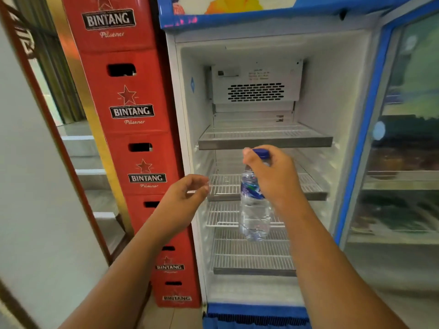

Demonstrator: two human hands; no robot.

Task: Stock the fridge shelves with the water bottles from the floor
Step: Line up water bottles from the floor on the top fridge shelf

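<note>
The clear plastic water bottle (254, 210) with its blue label looks full, so I judge it moderately heavy for its size. The thin walls should give under a hard squeeze, and the smooth plastic may be slick if damp. The neck and the blue cap (261, 153) are the stiffest parts, so I'd take hold there, or around the body for steadier placing. It hangs in the air at the mouth of the fridge, level with the middle shelves, a little tilted and resting on nothing.

My right hand (273, 176) comes over the top, fingers and thumb curled round the cap and neck, carrying the bottle's whole weight. My left hand (187, 198) hovers just left of the bottle, fingers loosely bent, holding and touching nothing.

Behind stand the white wire shelves (225, 186) of the open white-and-blue display fridge (332, 91), all bare. Stacked red plastic beer crates (133, 110) stand to its left.
</note>
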